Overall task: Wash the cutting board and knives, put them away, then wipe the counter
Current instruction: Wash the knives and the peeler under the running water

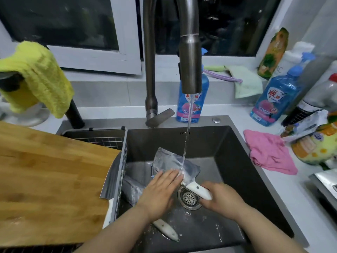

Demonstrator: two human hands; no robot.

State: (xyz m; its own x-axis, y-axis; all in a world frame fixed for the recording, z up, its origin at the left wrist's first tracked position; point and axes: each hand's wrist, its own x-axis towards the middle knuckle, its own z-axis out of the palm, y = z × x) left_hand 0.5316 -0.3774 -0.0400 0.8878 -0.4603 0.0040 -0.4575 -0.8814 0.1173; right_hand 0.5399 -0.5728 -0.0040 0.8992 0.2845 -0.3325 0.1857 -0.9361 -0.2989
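In the dark sink (pixel 228 161) a cleaver (pixel 169 161) with a white handle lies under the running water. My right hand (pixel 220 199) grips its handle. Flat fingers of my left hand (pixel 160 189) press on the wet blade near the handle. A second white-handled knife (pixel 165 228) lies on the sink floor under my left forearm, its blade partly hidden. A third knife (pixel 110 185) rests at the right edge of the wooden cutting board (pixel 51 179), which lies over the left side of the sink.
The faucet (pixel 189 52) pours water above the drain strainer (pixel 188 198). A metal drain basket (pixel 102 137) sits left in the sink. A pink cloth (pixel 268 152), blue detergent bottles (pixel 277 101) and packages crowd the right counter. A yellow cloth (pixel 36 75) hangs at left.
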